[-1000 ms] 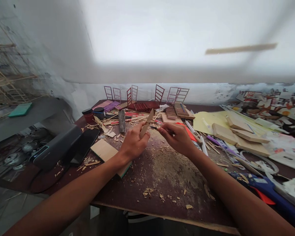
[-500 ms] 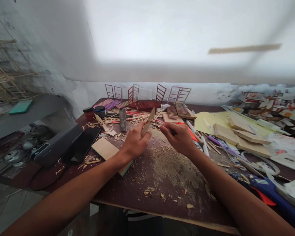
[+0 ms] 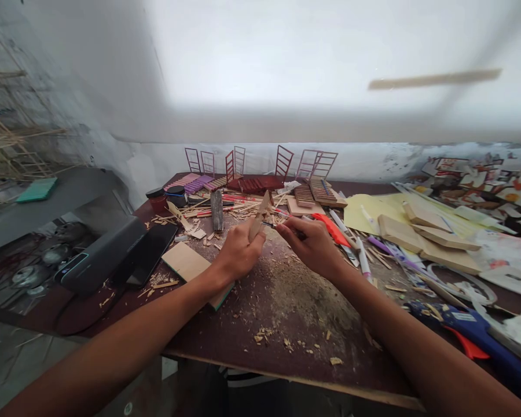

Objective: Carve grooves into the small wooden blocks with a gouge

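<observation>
My left hand (image 3: 238, 253) is closed round a flat pale wooden stick (image 3: 260, 215) that points up and away from me. Just to its right, my right hand (image 3: 312, 244) pinches a thin dark tool, perhaps a small knife (image 3: 272, 225), with its tip against the stick's right edge. Both hands hover above a patch of sawdust and wood shavings (image 3: 299, 292) on the brown table (image 3: 226, 341).
A wooden board (image 3: 184, 262) and a black phone (image 3: 150, 255) beside a dark speaker (image 3: 99, 255) lie to the left. Red miniature frames (image 3: 282, 162) line the wall. Wood blocks (image 3: 421, 237) on yellow paper and a blue glue gun (image 3: 477, 336) sit to the right.
Both hands have stayed close together over the sawdust; the right hand and its tool tip have shifted slightly left along the stick. The view has drifted a little.
</observation>
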Action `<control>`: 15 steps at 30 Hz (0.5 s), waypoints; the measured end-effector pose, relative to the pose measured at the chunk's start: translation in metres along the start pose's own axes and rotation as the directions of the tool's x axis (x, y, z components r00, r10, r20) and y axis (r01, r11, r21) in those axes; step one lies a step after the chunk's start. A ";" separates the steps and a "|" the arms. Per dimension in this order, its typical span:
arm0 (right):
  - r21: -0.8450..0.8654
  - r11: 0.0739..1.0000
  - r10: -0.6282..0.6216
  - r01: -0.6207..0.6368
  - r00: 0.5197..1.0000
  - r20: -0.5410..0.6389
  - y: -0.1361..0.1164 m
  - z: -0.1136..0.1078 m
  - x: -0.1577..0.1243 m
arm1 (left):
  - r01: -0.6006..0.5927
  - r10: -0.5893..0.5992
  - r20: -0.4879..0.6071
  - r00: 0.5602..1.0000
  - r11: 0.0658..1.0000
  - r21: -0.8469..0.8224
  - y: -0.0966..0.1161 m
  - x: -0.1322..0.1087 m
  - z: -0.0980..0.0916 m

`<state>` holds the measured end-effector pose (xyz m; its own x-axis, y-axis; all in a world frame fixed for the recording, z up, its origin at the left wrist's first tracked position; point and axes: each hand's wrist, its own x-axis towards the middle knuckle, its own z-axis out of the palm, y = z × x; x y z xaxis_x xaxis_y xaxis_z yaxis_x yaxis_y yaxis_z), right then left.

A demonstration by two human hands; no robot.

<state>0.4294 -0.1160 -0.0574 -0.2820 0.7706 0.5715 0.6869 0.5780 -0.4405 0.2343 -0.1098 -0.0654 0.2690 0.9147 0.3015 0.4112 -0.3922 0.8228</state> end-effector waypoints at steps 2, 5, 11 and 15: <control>0.011 1.000 0.007 -0.007 1.000 0.003 0.001 0.002 -0.001 | 0.003 -0.003 0.001 1.000 1.000 0.007 -0.001 0.000 0.000; 0.029 0.999 0.019 -0.019 1.000 0.014 0.004 0.007 -0.002 | 0.003 -0.004 0.002 1.000 1.000 0.019 -0.003 0.001 0.000; 0.009 0.999 0.049 -0.049 0.998 -0.035 0.002 0.006 -0.003 | -0.011 0.012 -0.018 1.000 0.999 0.049 -0.006 0.003 0.000; 0.008 0.998 0.070 -0.070 0.996 -0.056 -0.001 0.003 -0.002 | -0.030 0.030 -0.018 0.999 0.998 0.048 -0.007 0.002 0.001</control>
<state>0.4272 -0.1176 -0.0598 -0.1953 0.7929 0.5772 0.6993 0.5252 -0.4849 0.2328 -0.1050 -0.0708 0.2660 0.9039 0.3348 0.4447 -0.4233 0.7893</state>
